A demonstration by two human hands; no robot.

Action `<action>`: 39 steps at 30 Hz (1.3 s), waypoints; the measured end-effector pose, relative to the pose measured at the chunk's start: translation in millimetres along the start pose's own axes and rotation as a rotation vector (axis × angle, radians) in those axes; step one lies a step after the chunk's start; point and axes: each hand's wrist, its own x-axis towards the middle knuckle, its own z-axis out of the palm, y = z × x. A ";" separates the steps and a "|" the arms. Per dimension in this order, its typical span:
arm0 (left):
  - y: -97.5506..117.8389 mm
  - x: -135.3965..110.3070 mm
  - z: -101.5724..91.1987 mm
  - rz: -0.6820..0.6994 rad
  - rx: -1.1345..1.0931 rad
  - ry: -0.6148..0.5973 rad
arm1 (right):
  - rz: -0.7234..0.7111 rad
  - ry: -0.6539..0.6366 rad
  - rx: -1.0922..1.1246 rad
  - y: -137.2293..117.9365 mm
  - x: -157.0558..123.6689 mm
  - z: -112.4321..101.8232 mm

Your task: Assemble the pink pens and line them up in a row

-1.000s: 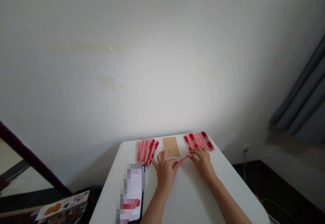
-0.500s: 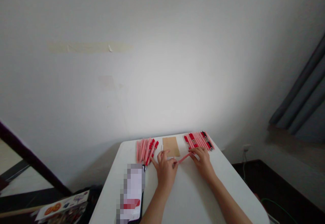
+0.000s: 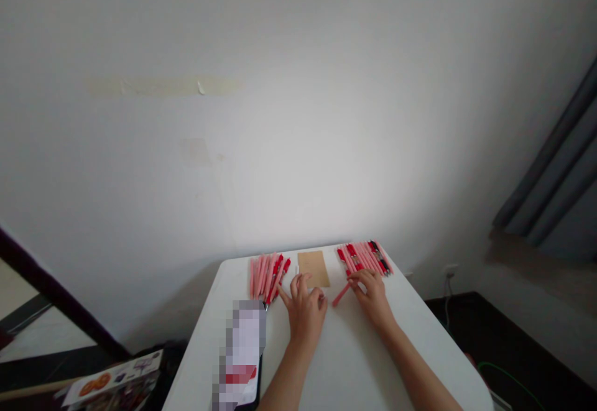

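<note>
My right hand [image 3: 370,296] holds one end of a slim pink pen [image 3: 341,295] between thumb and fingers, and the pen's other end points down to the left. My left hand [image 3: 305,308] is just left of the pen's free end, apart from it. Its thumb and index finger are pinched together, perhaps on something small and pale that I cannot make out; the other fingers are spread. A brown card [image 3: 314,268] lies beyond my left hand. Pink and red pens [image 3: 267,277] form a pile on the left, and a neater row of pens [image 3: 366,258] lies beyond my right hand.
A phone [image 3: 245,355], partly pixelated, lies on the white table [image 3: 345,361] left of my left forearm. The wall [image 3: 298,119] rises behind the table's far edge. A printed box [image 3: 114,378] is on the lower left, and a grey curtain [image 3: 559,193] hangs on the right.
The pink pen's left end has come away from my left fingers and moved slightly right. My right hand still holds the pen. Both hands stay in nearly the same places.
</note>
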 end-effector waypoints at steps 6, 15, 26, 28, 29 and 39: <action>0.3 -0.2 -0.1 0.002 0.018 0.013 | -0.027 -0.105 -0.185 -6.4 -4.8 1.8; -0.2 0.6 0.3 -0.027 -0.011 -0.029 | -0.117 -0.142 -0.304 -14.6 -6.3 2.1; -2.0 0.2 -4.0 -0.043 0.000 0.028 | -0.140 -0.142 -0.317 -23.5 -4.5 -2.2; -2.3 0.5 -5.2 -0.051 0.019 0.042 | -0.166 -0.184 -0.284 -25.8 -3.6 -5.7; -2.6 0.7 -6.1 -0.057 0.032 0.049 | -0.177 -0.205 -0.270 -27.0 -3.3 -7.3; -13.1 4.8 -10.9 -0.223 0.252 0.068 | -0.181 -0.254 -0.246 -30.4 -3.8 -5.5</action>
